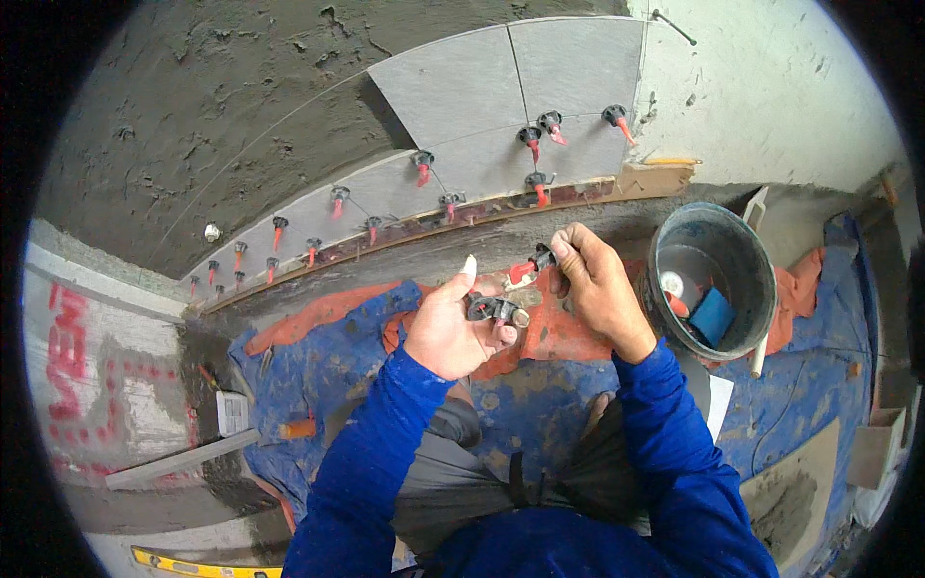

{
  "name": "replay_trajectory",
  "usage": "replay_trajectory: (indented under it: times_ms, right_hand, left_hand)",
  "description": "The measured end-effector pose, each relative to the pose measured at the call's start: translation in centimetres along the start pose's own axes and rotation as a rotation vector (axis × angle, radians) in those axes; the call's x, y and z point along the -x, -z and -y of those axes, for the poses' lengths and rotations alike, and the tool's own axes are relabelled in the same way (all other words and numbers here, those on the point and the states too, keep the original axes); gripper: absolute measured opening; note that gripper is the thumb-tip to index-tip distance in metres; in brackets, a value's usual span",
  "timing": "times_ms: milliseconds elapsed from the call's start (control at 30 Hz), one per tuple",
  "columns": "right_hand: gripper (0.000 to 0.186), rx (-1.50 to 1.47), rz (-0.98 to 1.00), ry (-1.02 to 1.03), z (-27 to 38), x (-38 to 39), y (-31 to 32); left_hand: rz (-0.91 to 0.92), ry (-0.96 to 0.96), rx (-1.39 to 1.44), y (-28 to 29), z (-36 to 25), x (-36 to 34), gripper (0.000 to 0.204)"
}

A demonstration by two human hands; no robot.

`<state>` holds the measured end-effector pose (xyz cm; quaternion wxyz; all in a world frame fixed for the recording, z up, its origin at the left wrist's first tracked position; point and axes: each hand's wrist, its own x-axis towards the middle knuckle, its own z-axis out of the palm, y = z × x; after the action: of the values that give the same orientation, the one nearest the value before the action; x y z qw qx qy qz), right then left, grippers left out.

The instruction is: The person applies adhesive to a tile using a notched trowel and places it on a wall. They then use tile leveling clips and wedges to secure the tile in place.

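Evidently the small black-and-red clip (521,273) gets the closest handling: it sits in front of the person, over the ground sheet, gripped at its dark end between thumb and fingers of the right hand (595,281), so that the red part points leftward toward the other palm. The left hand (443,335) is turned up and loosely cupped, thumb lifted clear, serving as a tray for more dark clips (489,308); how many lie there is hard to tell. Keeping the spares in the palm probably saves reaching away for each one.

Just beyond, similar clips (529,144) stand along the joints of the grey tiles (453,82), presumably there to keep neighbouring edges flush. A wooden strip (588,190) runs under the bottom row, likely as a support, and a pencil (673,161) lies near its right end. Above and to the left, the mortar (222,116) is bare and rough.

To the right, a dark bucket (768,289) stands within easy reach, with a blue sponge (713,317) inside. Blue sheeting (525,414) and orange sheeting (559,332) spread beneath, apparently to catch mess. A yellow level (198,566) rests farther off, at lower left.
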<state>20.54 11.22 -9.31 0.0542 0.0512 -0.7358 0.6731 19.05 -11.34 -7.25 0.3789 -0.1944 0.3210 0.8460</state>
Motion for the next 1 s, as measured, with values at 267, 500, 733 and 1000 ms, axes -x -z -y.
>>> replay_trajectory:
  times_ms: [267,500,733,1000]
  right_hand:
    - [0.013,0.303,0.065,0.282,0.3,0.4,-0.6]
    - [0.024,0.375,-0.177,0.200,-0.4,0.1,-0.8]
    - [0.027,0.092,-0.180,0.164,0.2,0.0,-0.2]
    - [0.047,0.488,-0.043,0.275,-0.2,1.3,-3.4]
  left_hand:
    - [0.278,-0.106,-0.514,1.2,0.7,-0.2,0.038]
    - [0.246,-0.177,-0.646,1.3,0.9,-0.4,0.030]
    - [0.243,-0.252,-0.388,1.3,0.8,-0.4,0.034]
    - [0.130,-0.375,-0.369,1.0,2.2,-0.9,0.036]
